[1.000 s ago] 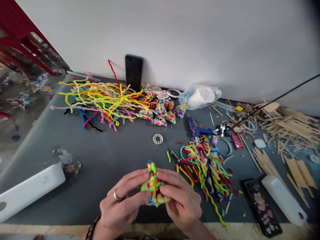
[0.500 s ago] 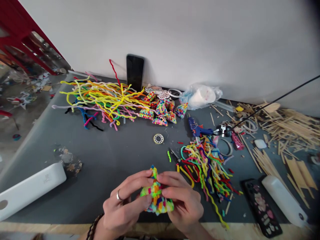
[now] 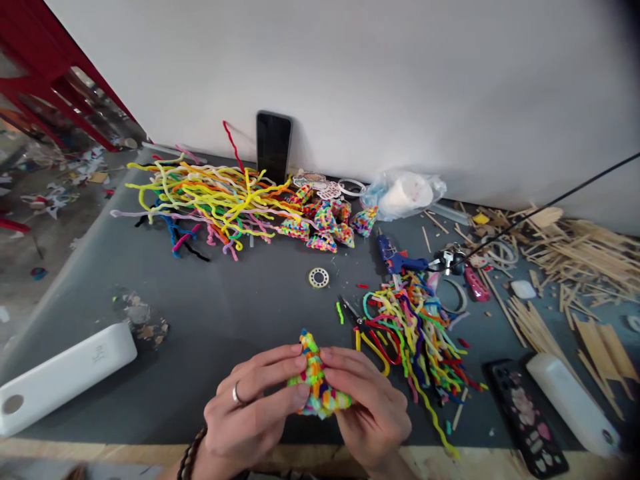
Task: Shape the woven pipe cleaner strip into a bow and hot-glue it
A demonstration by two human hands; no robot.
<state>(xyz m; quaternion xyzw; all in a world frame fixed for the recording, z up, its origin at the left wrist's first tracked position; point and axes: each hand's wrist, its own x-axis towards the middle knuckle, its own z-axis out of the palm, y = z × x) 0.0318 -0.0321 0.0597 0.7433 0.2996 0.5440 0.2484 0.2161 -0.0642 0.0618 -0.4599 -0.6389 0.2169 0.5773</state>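
Near the table's front edge, a small multicoloured cone of pipe cleaners [image 3: 316, 380] is held upright between both hands, its tip pointing away. My left hand [image 3: 257, 400], with a ring, pinches it from the left side. From the right, the fingers of my right hand [image 3: 367, 397] press against it; the thumbs are mostly hidden. Just beyond my right hand lie red-handled scissors [image 3: 380, 339], partly under a heap of cut pipe cleaner pieces [image 3: 425, 333].
Long pipe cleaners [image 3: 210, 197] spread at the back left beside several finished colourful cones [image 3: 325, 217]. A blue glue gun [image 3: 397, 257], a tape roll [image 3: 319, 277], wooden sticks [image 3: 590, 253], a patterned phone case [image 3: 525, 417] and a white oblong device [image 3: 70, 373] lie around. A dark phone [image 3: 274, 147] leans on the wall.
Both hands stay on the pipe cleaner cone, which has tilted slightly and shifted a little to the right. The fingers have moved slightly on it. The whole view has shifted a touch.
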